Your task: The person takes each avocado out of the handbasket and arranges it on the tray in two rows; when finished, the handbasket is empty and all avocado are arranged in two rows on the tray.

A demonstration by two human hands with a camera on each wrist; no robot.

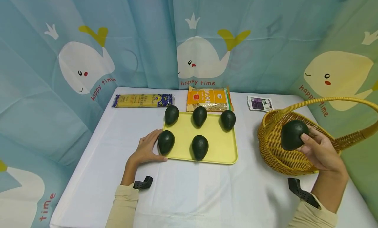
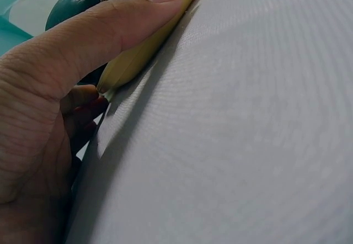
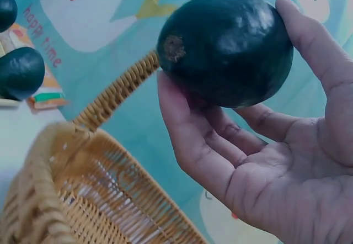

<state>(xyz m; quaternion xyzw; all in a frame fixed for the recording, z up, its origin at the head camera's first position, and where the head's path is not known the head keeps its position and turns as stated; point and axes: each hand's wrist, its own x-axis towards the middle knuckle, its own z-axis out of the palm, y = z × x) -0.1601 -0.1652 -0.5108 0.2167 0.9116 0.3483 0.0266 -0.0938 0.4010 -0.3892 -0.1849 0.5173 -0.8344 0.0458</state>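
Observation:
My right hand holds a dark green avocado over the wicker basket, beneath its arched handle. In the right wrist view, the thumb and curled fingers grip the avocado, whose brown stem end shows. My left hand grips the near left corner of a yellow tray, its thumb along the front edge and its fingers at the left side. The left wrist view shows the thumb over the tray rim; some fingertips are hidden behind it. Several avocados lie on the tray, one beside the left hand.
Along the back of the white table lie a long blue and yellow packet, an orange bag and a small purple and white sachet. A blue whale-print curtain hangs behind and at both sides.

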